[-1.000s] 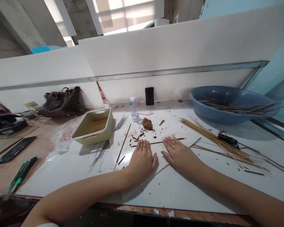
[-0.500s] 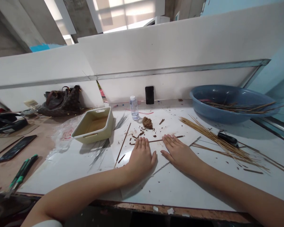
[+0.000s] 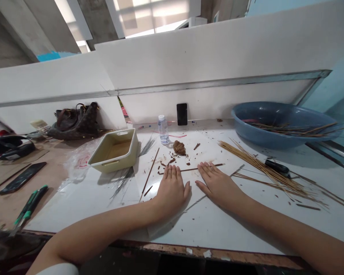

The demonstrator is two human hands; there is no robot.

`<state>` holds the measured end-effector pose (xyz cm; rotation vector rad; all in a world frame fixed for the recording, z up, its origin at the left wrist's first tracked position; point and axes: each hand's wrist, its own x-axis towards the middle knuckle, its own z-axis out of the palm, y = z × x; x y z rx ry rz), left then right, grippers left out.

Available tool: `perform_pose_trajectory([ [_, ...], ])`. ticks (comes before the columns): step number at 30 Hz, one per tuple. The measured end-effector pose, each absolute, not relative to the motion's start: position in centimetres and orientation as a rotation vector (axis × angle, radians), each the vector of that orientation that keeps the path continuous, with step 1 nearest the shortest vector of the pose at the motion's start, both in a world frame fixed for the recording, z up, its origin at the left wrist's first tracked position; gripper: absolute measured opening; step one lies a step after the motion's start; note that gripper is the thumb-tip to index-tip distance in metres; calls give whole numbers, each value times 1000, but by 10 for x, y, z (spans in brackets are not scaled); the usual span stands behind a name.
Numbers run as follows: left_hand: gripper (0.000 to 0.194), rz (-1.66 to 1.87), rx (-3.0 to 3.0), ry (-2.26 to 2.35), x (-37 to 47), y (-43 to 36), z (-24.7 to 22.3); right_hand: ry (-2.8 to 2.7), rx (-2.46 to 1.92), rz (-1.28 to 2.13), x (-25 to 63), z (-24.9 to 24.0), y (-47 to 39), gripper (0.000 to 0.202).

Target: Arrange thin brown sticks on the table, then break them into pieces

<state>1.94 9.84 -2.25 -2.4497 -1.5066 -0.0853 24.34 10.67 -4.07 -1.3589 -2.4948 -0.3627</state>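
My left hand point(image 3: 172, 189) lies flat, fingers stretched forward, on the left part of a thin stick coated in brown paste point(image 3: 189, 169). On its right part rests my right hand point(image 3: 216, 183), also flat, with the thumb apart. The stick's bare tip shows past the right fingers; part of it is hidden under both hands. Just beyond the fingers sits a lump of brown paste point(image 3: 179, 148), with several crumbs around it. Another brown-coated stick point(image 3: 151, 170) and a short brown piece point(image 3: 148, 191) lie to the left of my left hand.
A bottle point(image 3: 163, 130) stands behind the lump, a phone point(image 3: 182, 114) against the partition. At left are a yellow basin point(image 3: 114, 166) and green-handled pliers point(image 3: 31, 204). On the right are bare sticks point(image 3: 255, 164), a black-handled tool point(image 3: 276, 168) and a blue tub point(image 3: 263, 139).
Both hands stay flat on the stick with hardly any movement. The whole view has shifted very slightly; nothing is taken up or let go.
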Motion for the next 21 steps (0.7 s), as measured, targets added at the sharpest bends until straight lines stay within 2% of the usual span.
perform_pose_trajectory([
  [7,73,-98,-2465,-1451,19,94,-25,-2540,-1280,-409,244,-25,101,55],
  [14,78,-125,-2414,-1525,18,101,-27,-2456,-1318,-339,245,-36,109,61],
  [21,76,-108,-2418,-1364,18,92,-25,-2486,-1255,-356,244,-21,100,50],
])
